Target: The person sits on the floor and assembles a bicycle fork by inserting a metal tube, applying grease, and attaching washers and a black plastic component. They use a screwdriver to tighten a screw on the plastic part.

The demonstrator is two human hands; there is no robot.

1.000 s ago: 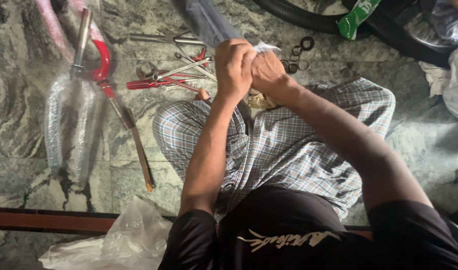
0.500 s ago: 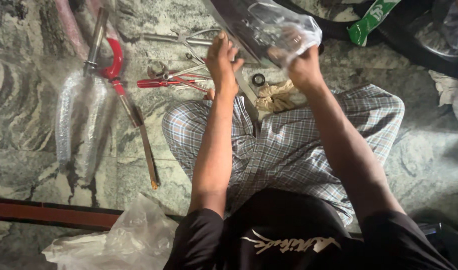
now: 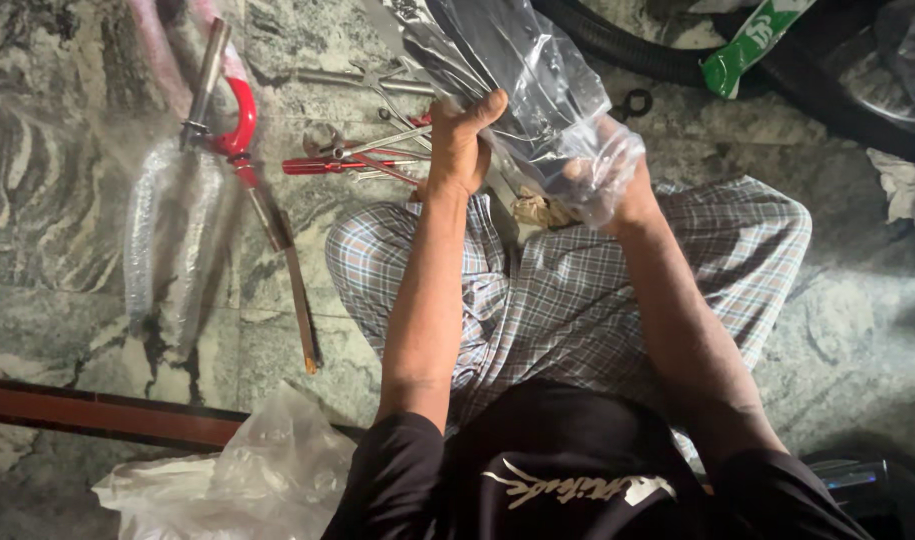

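I sit cross-legged on a marble floor in checked trousers. Both hands hold a long dark part wrapped in clear plastic (image 3: 517, 70) above my knees. My left hand (image 3: 457, 145) grips the wrapped part from the left, thumb up against the plastic. My right hand (image 3: 602, 175) is inside or under the loose plastic end, its fingers showing through the film. The part runs up and left out of the frame.
Red-handled pliers and spanners (image 3: 357, 155) lie on the floor by my left knee. A plastic-wrapped fork with a red piece (image 3: 202, 170) lies at left. A crumpled clear bag (image 3: 247, 480) sits near. A black tyre (image 3: 737, 70) and a green packet (image 3: 752, 40) lie far right.
My hands were clasped together low over my lap. They have lifted and parted, and the plastic-wrapped part has come closer, with my right hand now sliding into its plastic end.
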